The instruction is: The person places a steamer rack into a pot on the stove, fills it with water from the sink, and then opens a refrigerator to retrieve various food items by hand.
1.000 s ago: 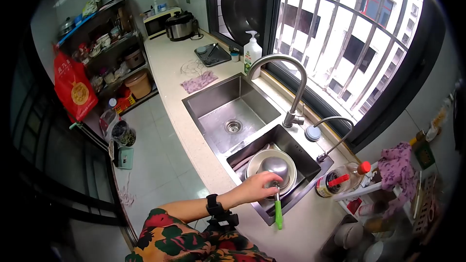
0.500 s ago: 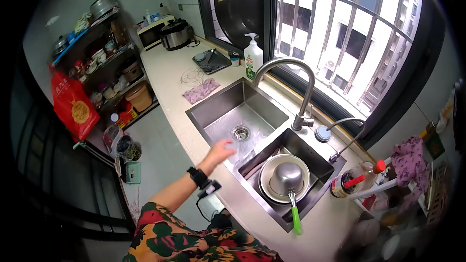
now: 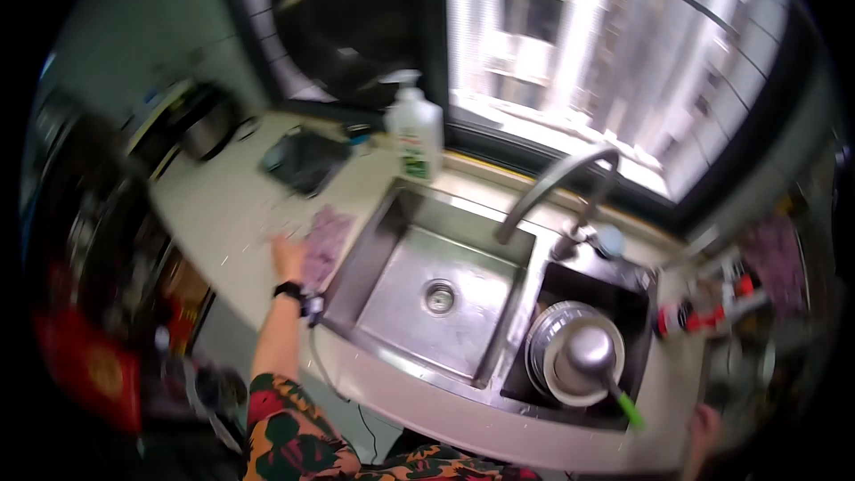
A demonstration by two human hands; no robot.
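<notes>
My left hand (image 3: 287,256) is over the counter beside a pink patterned cloth (image 3: 328,239), at its left edge. Its fingers are smeared by motion, and whether they touch the cloth is unclear. Faint thin wire loops (image 3: 283,214) lie just beyond the fingertips. A black strap with a small device and cable is around the wrist. Low on the right, my right hand (image 3: 705,428) is blurred near the counter's edge, its fingers indistinct. Between the hands is a steel double sink; its left basin (image 3: 427,330) has a round drain.
A green-handled saucepan (image 3: 591,352) rests upside down on stacked bowls in the right basin (image 3: 641,303). Behind stand a curved faucet (image 3: 570,169) and a white pump bottle (image 3: 415,134). A dark tray (image 3: 307,160) lies farther left. Sauce bottles (image 3: 704,313) stand right.
My left hand has moved from above the left basin to the counter by the cloth. My right hand has come into view low on the right. The view has turned and blurred.
</notes>
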